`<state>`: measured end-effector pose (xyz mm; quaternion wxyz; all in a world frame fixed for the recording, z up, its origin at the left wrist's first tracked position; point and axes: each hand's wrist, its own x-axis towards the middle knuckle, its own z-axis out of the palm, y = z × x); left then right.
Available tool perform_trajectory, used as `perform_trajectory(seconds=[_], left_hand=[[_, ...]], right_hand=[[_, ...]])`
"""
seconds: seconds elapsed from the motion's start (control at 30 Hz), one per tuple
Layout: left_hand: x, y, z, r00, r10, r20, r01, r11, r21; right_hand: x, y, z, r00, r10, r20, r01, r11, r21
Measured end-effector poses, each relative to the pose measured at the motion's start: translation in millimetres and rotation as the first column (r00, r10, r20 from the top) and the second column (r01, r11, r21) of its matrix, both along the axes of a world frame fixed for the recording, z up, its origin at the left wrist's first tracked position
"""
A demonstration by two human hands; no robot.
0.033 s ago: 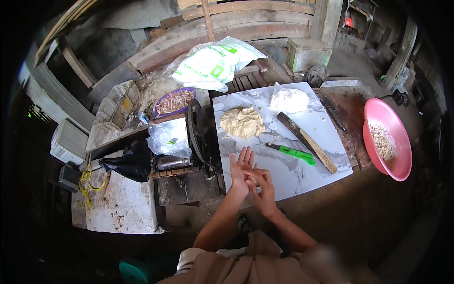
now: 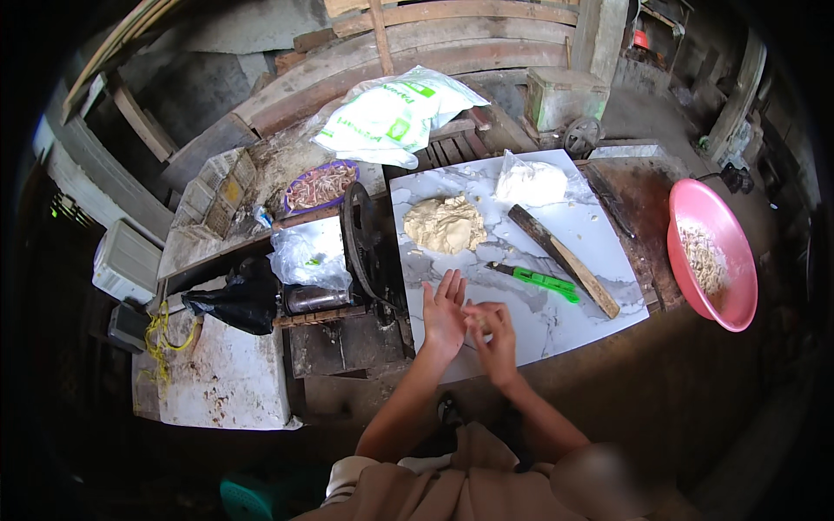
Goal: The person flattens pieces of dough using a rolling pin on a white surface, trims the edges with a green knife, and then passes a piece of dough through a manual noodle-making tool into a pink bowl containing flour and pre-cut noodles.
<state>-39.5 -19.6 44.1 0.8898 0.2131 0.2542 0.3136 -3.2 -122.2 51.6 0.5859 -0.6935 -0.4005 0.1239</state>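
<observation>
Palm up and fingers stretched, my left hand (image 2: 446,314) is held over the near edge of a marble-patterned board (image 2: 539,343). Close by its palm, my right hand (image 2: 495,339) is closed with bent fingertips pressed together. Something small and pale seems to sit in that pinch, too small to make out. Beyond my hands lies a rough mound of pale yellow dough (image 2: 445,226). To its right are a green-handled cutter (image 2: 546,283), a long worn wooden stick (image 2: 565,260) and a clear bag of white powder (image 2: 532,184).
A pink basin (image 2: 743,295) with pale pieces inside stands at the right. At the left are a machine's dark wheel (image 2: 354,239), a plastic bag (image 2: 304,260) and a purple-rimmed basket (image 2: 291,204) of strips. A large white-green sack (image 2: 373,126) lies at the back.
My right hand has drawn back to the right, off the left palm, with its fingers still pinched. My left hand stays palm up in nearly the same place.
</observation>
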Motion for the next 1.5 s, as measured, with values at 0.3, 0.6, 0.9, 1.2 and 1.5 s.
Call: perform_trajectory(seconds=[0.3,0.6,0.9,1.2,1.5], left_hand=[[-12,-7,-53,0.908,0.007,-0.419,0.382,0.392,0.837],[-8,-33,-45,0.804,0.26,-0.534,0.581,-0.155,0.799],[6,-23,-19,0.767,0.394,-0.507,0.549,0.006,0.835],[74,-57,-12,0.8,0.444,-0.404,0.376,0.155,0.914],[216,-104,16,0.903,0.4,-0.156,0.068,0.226,0.972]], right_hand=[[55,-2,-43,0.826,0.191,0.53,-0.048,0.961,-0.271],[44,-18,-44,0.823,0.19,0.536,0.007,0.939,-0.343],[128,-27,-30,0.783,0.13,0.609,0.057,0.959,-0.278],[151,-35,-36,0.794,0.186,0.579,0.052,0.928,-0.368],[248,-87,16,0.902,-0.073,0.426,0.117,0.99,-0.079]])
